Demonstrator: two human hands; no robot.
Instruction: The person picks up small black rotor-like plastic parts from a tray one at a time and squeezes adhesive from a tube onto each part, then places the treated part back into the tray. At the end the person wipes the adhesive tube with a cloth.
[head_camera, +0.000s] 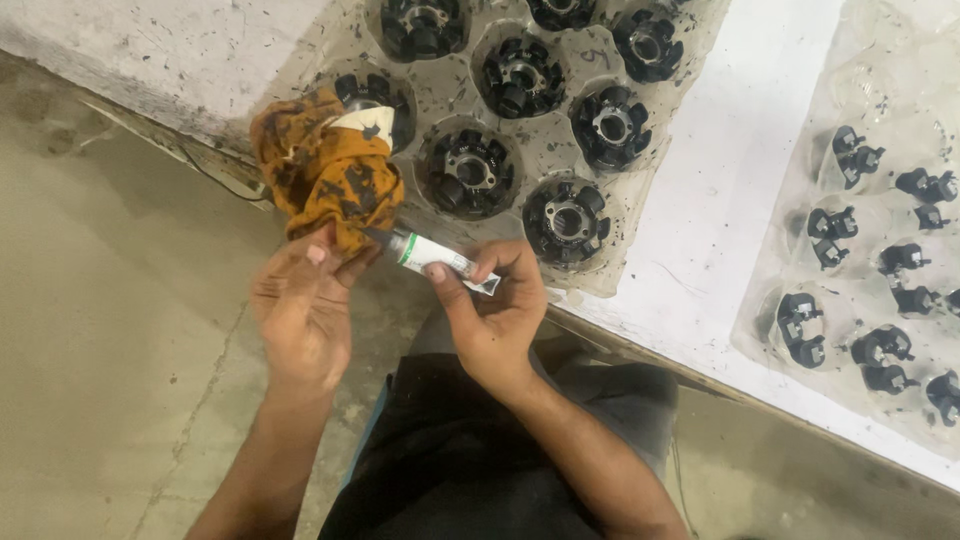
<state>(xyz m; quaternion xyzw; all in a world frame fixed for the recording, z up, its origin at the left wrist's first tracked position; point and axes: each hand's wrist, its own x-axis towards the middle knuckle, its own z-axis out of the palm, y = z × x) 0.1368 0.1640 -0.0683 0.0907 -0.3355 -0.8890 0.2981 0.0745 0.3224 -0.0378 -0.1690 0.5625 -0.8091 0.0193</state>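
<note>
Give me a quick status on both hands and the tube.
Left hand grips orange rag at tube tip. Right hand pinches small white tube. Tray of black parts just beyond; nothing between.

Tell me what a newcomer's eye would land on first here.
The orange rag stained black stands out, bunched in the left hand at the bench edge. Beside it, the right hand holds a small white tube, its tip at the rag. Behind them, a clear tray holds round black parts in its pockets.
</note>
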